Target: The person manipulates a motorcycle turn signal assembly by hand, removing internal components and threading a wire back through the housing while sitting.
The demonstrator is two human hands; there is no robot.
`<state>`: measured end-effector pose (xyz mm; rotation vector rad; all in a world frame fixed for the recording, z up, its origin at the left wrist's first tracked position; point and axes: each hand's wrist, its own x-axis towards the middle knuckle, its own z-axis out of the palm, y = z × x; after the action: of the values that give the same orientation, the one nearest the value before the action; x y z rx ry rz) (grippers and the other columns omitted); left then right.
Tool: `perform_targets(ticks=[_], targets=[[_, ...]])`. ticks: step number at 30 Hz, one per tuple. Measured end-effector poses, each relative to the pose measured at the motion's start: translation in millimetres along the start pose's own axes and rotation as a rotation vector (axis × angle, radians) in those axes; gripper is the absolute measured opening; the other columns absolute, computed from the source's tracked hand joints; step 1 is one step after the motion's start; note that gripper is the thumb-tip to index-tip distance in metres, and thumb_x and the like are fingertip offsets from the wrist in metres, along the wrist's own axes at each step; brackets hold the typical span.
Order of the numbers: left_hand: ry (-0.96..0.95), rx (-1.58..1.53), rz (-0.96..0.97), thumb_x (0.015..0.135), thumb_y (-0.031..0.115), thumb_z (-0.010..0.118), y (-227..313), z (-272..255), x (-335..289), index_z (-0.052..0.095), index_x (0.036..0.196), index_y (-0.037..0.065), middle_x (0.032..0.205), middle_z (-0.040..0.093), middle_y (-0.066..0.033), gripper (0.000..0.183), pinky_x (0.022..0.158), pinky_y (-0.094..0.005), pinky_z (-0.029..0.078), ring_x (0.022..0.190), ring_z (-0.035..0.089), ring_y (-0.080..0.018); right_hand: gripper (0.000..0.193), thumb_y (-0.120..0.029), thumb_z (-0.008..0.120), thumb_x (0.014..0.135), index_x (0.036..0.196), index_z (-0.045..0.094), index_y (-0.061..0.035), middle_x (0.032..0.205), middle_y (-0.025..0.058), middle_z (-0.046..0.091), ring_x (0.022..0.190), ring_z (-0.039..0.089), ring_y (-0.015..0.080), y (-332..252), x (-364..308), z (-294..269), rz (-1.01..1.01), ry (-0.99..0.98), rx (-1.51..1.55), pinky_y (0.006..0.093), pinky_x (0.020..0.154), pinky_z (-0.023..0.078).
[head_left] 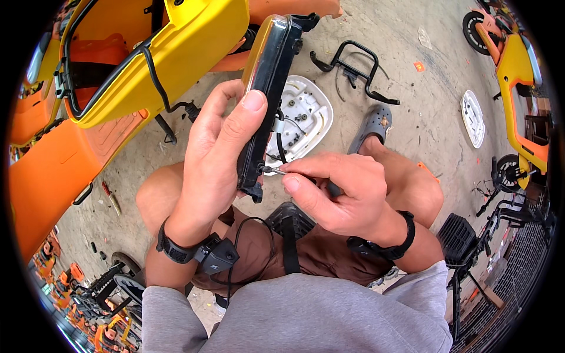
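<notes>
Surrounding the work in the head view are a yellow body shell (200,65) and orange panel (67,170) at left, a black tubular rack (352,73) far right of centre, and a white tray-like cover (322,106) holding small hardware. The raised vehicle lamp (273,97) hides that cover's left part; a grey clog (372,126) stands just to its right. Held before the lap, the lamp has its long axis running near to far, far end leaning right, lens facing left and black back facing right. The left hand (215,135) grips it from the left, thumb across the housing, pointing far. The right hand (344,182) pinches a screwdriver (276,171) between thumb and bent forefinger, its shaft pointing left to the housing's near end.
</notes>
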<state>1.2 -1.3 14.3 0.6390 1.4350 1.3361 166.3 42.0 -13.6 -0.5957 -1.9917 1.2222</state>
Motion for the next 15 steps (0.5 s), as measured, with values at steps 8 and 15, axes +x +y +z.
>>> perform_targets(ticks=[8,15], targets=[[0.031,-0.039,0.06,0.097,0.037,0.052,-4,5,0,0.05,0.118,0.001,0.072,0.053,-0.0016,0.042,0.041,-0.0175,0.039,0.05,0.048,-0.0046,0.012,0.0,0.073,0.078,0.089,0.072,0.0014,0.065,0.0084,0.067,0.049,0.059,0.0118,1,5,1,-0.093,0.033,0.01,0.0232,0.043,0.041],[0.013,-0.041,0.088,0.096,0.033,0.056,-10,5,3,0.05,0.118,0.002,0.073,0.053,-0.0015,0.038,0.045,-0.0172,0.039,0.052,0.047,-0.004,0.012,0.0,0.073,0.078,0.09,0.072,0.0016,0.065,0.0087,0.068,0.05,0.06,0.0124,-1,8,-7,0.009,-0.055,0.049,0.0239,0.045,0.042]])
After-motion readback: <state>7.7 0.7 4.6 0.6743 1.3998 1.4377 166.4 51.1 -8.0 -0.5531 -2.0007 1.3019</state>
